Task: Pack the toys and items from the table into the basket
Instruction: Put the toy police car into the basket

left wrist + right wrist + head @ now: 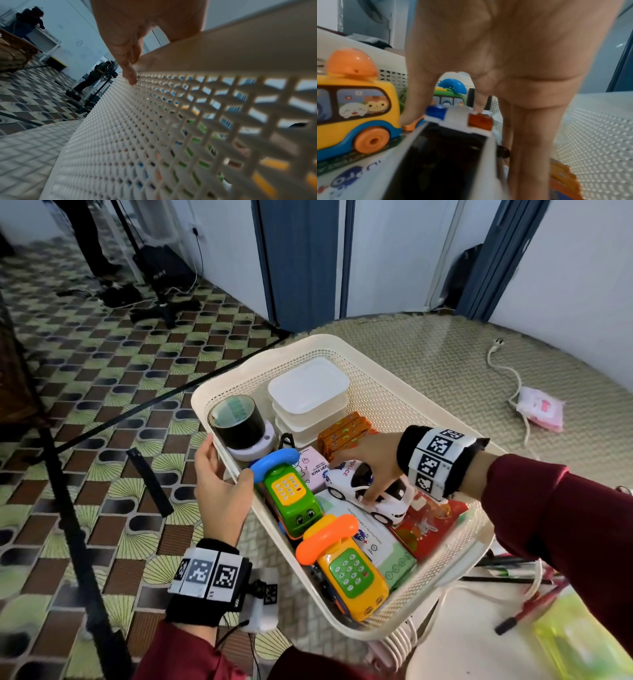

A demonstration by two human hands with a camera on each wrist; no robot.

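A cream perforated basket (376, 378) sits at the table's edge. My left hand (222, 463) grips its left rim, thumb inside; its fingers (126, 65) lie along the outer wall (154, 135). Inside the basket, my right hand (356, 481) pinches a white police car (388, 506) between thumb and fingers (530, 135), over a wipes pack (376, 542). The car's dark windscreen (445, 155) fills the right wrist view. Also in the basket are a green toy phone-bus (291, 494), a yellow one (349, 573), stacked white lidded boxes (308, 388), a dark tape roll (236, 419), orange packets (342, 433) and a red packet (431, 525).
On the woven mat behind the basket lie a pink pack (541, 409) and a white cable (513, 378). Pens (520, 614) and a green-yellow object (582, 645) lie at the right. Black stand legs (68, 508) cross the tiled floor on the left. A person (96, 77) stands far off.
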